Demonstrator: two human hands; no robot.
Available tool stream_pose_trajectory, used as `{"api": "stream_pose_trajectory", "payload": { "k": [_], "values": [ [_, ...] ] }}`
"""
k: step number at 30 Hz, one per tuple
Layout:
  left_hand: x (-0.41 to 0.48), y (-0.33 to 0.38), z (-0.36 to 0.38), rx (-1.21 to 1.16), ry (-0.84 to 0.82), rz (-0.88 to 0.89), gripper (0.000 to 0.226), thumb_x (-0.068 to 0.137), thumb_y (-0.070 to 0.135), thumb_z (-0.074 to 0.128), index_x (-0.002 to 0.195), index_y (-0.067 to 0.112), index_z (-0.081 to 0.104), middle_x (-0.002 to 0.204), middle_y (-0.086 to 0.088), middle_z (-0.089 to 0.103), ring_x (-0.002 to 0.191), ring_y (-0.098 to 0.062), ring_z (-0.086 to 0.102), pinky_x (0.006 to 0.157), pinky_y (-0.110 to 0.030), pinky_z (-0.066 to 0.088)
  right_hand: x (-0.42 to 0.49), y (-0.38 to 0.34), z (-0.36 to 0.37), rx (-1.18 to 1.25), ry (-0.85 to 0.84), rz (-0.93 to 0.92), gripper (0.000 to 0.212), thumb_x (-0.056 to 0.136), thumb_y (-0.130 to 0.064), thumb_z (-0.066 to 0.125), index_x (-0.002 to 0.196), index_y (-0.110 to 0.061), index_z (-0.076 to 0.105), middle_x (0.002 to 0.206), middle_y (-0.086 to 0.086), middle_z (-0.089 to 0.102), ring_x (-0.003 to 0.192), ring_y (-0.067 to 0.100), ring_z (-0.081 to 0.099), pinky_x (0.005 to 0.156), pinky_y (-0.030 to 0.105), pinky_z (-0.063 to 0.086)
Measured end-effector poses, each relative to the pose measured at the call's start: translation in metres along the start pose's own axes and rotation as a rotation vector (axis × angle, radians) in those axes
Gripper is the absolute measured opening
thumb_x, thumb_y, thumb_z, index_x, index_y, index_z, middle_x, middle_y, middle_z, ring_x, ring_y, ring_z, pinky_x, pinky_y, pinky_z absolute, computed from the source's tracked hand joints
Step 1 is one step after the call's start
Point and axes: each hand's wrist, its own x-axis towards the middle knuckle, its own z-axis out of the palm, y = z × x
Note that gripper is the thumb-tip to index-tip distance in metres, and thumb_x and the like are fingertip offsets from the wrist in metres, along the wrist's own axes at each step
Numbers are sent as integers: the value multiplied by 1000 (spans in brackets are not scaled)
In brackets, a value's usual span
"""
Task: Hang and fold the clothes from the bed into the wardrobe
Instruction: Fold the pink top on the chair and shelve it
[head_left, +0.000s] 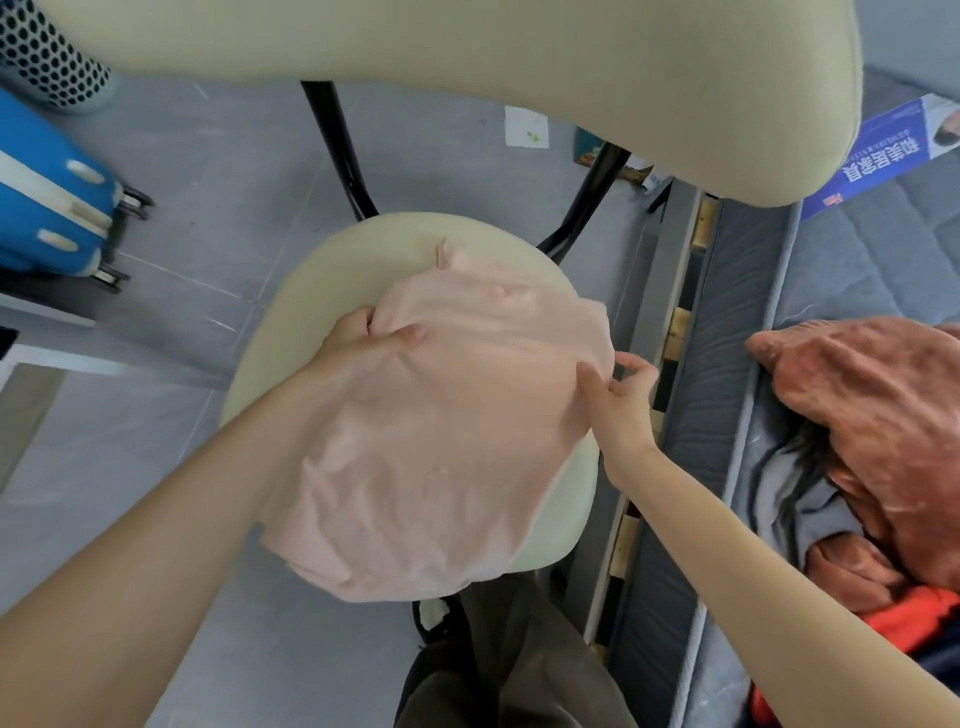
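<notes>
Pale pink garment (431, 441) (thin, rumpled)

The pale pink soft cloth (436, 441) hides most of the cream round padded chair seat (322, 270) and the fingertips of the left hand (358, 343), which are tucked into its folds. To the right of the right hand (621, 395), the rust-brown, grey and orange clothes pile (872, 415) runs off the edge. Beyond the hands, the print on the blue printed paper leaflet (883, 150) is too small to read.

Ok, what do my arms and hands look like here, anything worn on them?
Nothing worn shows. The left forearm and right forearm are bare to the picture's edge, no sleeves in sight. The left hand and right hand have no gloves, and neither wrist shows a watch or bracelet.
</notes>
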Motion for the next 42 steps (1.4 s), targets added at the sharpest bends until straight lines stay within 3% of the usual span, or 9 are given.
{"api": "stream_pose_trajectory", "payload": {
  "k": [3, 5, 9, 17, 24, 29, 34, 38, 42],
  "values": [
    [-22, -5, -31, -114, 52, 84, 78, 72, 28, 84, 136, 27, 40, 119, 4, 59, 104, -14, 61, 72, -24, 51, -18, -22, 7, 7, -149, -82, 49, 97, -18, 54, 124, -36, 18, 90, -1, 56, 80, 4, 60, 59, 8, 48],
    [-44, -7, -54, -210, -9, 159, 106, 59, 26, 90, 141, 48, 27, 129, 2, 56, 112, -14, 59, 87, -31, 51, -29, -39, 9, -25, -319, -104, 65, 91, -15, 66, 125, -40, 16, 109, 3, 61, 93, 10, 66, 79, 24, 58],
    [-93, -7, -90, -181, -70, 231, 75, 49, 28, 93, 114, 49, 62, 123, 4, 64, 113, -13, 62, 95, -32, 52, -52, -67, 13, -355, -560, -219, 94, 72, -7, 83, 136, -44, 25, 109, 4, 57, 97, 18, 62, 84, 28, 55],
    [-173, 15, -132, -216, 193, 313, 56, 67, -10, 77, 118, 9, 66, 103, 1, 70, 81, 3, 67, 72, -11, 53, -99, -135, 34, -595, -477, -588, 46, 72, -11, 83, 110, -30, 66, 105, -21, 59, 104, 7, 56, 85, 17, 43],
    [-202, 65, -163, 43, 569, 532, 45, 64, 11, 86, 104, 26, 70, 94, 14, 67, 83, 3, 60, 73, -8, 46, -142, -217, 43, -620, -284, -949, 30, 72, -11, 81, 101, -17, 74, 75, -20, 59, 64, -17, 54, 59, 0, 36],
    [-209, 77, -154, 302, 698, 707, 19, 68, 15, 82, 82, 16, 69, 80, 4, 65, 77, -17, 59, 69, -36, 48, -152, -228, 30, -694, -166, -1105, 13, 77, -19, 77, 88, -13, 75, 82, 0, 64, 76, 14, 60, 62, 11, 40],
    [-195, 36, -121, 526, 579, 535, 20, 72, 22, 79, 82, 18, 63, 100, -3, 48, 92, -23, 50, 63, -30, 34, -128, -174, 16, -886, -190, -1070, 26, 75, -22, 82, 89, -2, 72, 88, 14, 59, 86, 29, 56, 68, 28, 35],
    [-183, -10, -82, 627, 239, 460, 26, 70, 17, 80, 79, 15, 56, 137, -2, 48, 125, -22, 44, 88, -28, 37, -104, -102, -2, -1061, -319, -860, 23, 81, -27, 76, 97, -10, 71, 110, 3, 46, 111, 24, 44, 81, 31, 42],
    [-181, -56, -55, 640, -74, 267, 27, 78, 27, 74, 83, 24, 48, 87, 16, 58, 88, -18, 53, 84, -26, 41, -86, -51, -23, -1247, -600, -595, 24, 84, -32, 74, 102, -17, 68, 142, -2, 44, 136, 22, 31, 107, 31, 31]
  ]
}}
